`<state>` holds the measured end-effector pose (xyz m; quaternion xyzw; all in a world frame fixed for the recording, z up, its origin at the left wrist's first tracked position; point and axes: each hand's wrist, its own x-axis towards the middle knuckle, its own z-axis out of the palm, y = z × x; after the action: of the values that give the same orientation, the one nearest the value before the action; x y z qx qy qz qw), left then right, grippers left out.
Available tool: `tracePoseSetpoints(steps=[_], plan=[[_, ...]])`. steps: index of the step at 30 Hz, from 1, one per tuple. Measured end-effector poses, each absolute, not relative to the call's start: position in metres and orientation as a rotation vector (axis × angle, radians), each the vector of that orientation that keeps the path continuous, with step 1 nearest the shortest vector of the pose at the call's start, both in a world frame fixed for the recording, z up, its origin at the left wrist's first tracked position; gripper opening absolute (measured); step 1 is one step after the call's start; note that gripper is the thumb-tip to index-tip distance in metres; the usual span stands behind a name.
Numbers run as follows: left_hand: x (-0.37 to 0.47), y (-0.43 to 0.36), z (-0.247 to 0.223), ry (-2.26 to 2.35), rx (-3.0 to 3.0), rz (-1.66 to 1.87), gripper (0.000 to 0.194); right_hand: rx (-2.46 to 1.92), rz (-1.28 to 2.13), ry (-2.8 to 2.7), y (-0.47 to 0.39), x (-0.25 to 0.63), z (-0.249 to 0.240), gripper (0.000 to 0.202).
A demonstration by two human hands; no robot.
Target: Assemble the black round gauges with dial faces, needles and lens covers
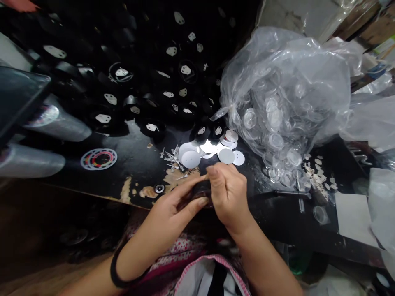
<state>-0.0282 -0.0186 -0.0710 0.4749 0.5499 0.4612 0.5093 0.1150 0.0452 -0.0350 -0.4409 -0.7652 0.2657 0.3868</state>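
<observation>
My left hand (174,209) grips a dark round housing (202,190) near the table's front edge, thumb along its near side. Against the right side of that housing, my right hand (230,191) is closed in a fist with the thumb on top. What its fingers hold, if anything, is hidden. Just beyond my hands lie overlapping pale discs (190,159), several with small holes. Small white pointed pieces (174,158) are scattered to their left. Nearer to my left hand sits a small black ring-shaped part (159,188).
Black round housings with white plates (151,127) crowd the back. On the right bulges a transparent bag (286,82) of clear round covers, with a dark pen-like tool (291,194) before it. Printed dials (99,159) and wrapped disc stacks (31,160) lie left.
</observation>
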Motion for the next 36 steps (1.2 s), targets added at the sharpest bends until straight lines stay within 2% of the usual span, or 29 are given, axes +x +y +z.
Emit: tracePoseSetpoints(steps=[4, 7, 10, 13, 17, 21, 24, 29, 32, 35, 36], plan=[[-0.039, -0.026, -0.069, 1.152, 0.620, 1.252, 0.042, -1.114, 0.883, -2.120, 0.039, 0.124, -0.016, 0.030], [-0.043, -0.026, -0.063, 1.029, 0.525, 1.247, 0.040, -1.093, 0.886, -2.296, 0.034, 0.127, -0.012, 0.022], [-0.039, -0.020, -0.058, 1.024, 0.568, 1.332, 0.033, -1.032, 0.727, -2.381, 0.030, 0.122, -0.016, 0.019], [-0.031, -0.012, -0.057, 1.195, 0.697, 1.446, 0.046, -0.975, 0.567, -2.436, 0.027, 0.116, -0.020, 0.022], [-0.027, -0.008, -0.060, 1.351, 0.929, 1.463, 0.050, -1.064, 0.675, -2.441, 0.024, 0.110, -0.020, 0.034], [-0.034, -0.008, -0.057, 1.353, 1.000, 1.410, 0.048, -1.024, 0.762, -2.362, 0.022, 0.105, -0.020, 0.030], [-0.036, -0.010, -0.051, 1.368, 1.077, 1.374, 0.046, -0.968, 0.700, -2.262, 0.018, 0.101, -0.023, 0.028], [-0.034, -0.013, -0.043, 1.331, 1.144, 1.538, 0.044, -0.926, 0.532, -2.166, 0.005, 0.085, -0.027, 0.026], [-0.056, -0.030, -0.047, 1.442, 1.183, 1.486, 0.044, -0.899, 0.670, -2.254, 0.003, 0.080, -0.025, 0.028], [-0.098, -0.059, -0.061, 1.722, 1.294, 1.239, 0.043, -0.829, 0.957, -2.428, 0.012, 0.088, -0.021, 0.034], [-0.112, -0.068, -0.066, 1.873, 1.349, 1.192, 0.037, -0.855, 1.018, -2.431, 0.016, 0.092, -0.019, 0.033]])
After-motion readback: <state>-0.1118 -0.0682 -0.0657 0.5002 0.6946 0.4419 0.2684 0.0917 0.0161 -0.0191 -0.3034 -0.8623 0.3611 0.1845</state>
